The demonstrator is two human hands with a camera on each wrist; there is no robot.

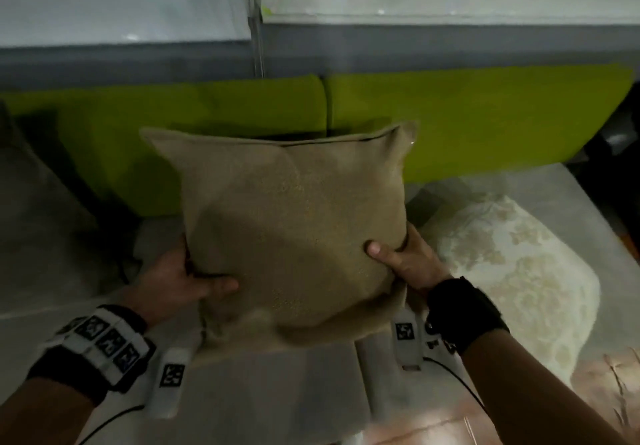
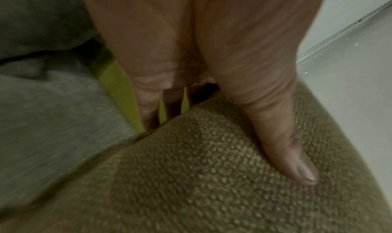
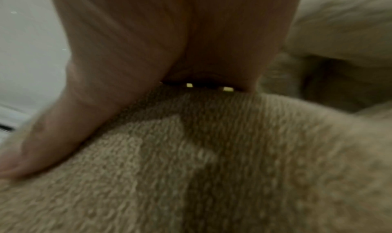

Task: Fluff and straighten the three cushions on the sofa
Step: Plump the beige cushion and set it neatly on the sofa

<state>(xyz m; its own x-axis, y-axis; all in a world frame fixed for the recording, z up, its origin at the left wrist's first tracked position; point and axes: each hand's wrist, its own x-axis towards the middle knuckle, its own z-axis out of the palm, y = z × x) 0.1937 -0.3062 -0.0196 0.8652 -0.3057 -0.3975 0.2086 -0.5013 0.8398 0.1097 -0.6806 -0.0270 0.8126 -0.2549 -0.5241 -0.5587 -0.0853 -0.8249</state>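
Over the sofa (image 1: 485,126), tan cushion (image 1: 291,223) gripped by left hand (image 1: 176,276), right hand (image 1: 412,261)

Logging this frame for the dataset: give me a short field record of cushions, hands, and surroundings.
held item: tan woven cushion, upright, in front of the green sofa backrest
left hand: grips the cushion's lower left edge, thumb on front
right hand: grips the lower right edge, thumb on front
other cushions: cream floral cushion at right; grey cushion at left

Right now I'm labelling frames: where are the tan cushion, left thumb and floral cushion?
tan cushion (image 1: 291,209): head view, front face.
left thumb (image 2: 297,166): left wrist view, near the nail.
floral cushion (image 1: 519,271): head view, patterned top.
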